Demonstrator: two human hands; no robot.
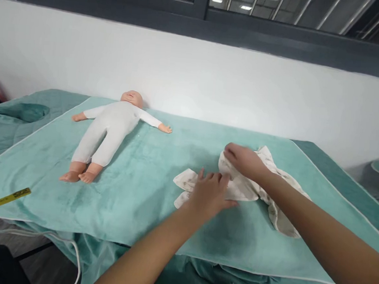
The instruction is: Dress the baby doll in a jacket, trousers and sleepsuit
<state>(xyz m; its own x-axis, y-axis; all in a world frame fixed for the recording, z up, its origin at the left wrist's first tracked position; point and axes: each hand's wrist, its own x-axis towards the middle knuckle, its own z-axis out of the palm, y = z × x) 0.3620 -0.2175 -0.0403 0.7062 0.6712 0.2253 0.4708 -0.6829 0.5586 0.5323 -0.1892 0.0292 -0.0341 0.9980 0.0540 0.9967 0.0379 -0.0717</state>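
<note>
- Looked like folding work on a cream printed baby garment [186,180]; found it crumpled on the teal towel [121,198], well to the right of the baby doll [111,130].
- Judged it best done slowly: pinned the near part flat, carried the raised fold over evenly, matched the edges, stroked wrinkles outward before pressing.
- Judged it wise to press straight down rather than drag sideways, to keep the towel underneath from bunching.
- Laid the left hand [210,192] palm down on the garment's near left part, fingers straight and close together; gripped nothing, only pressed.
- Set the right hand [244,161] on the far, bunched part, fingers curled over a raised fold and apparently pinching it; could not tell how tightly, with the thumb hidden.
- Saw the rest of the garment trailing rightward under the right forearm, loose and rumpled.
- Noted a yellow tape measure [1,200] at the towel's near left edge, well apart from both hands.
</note>
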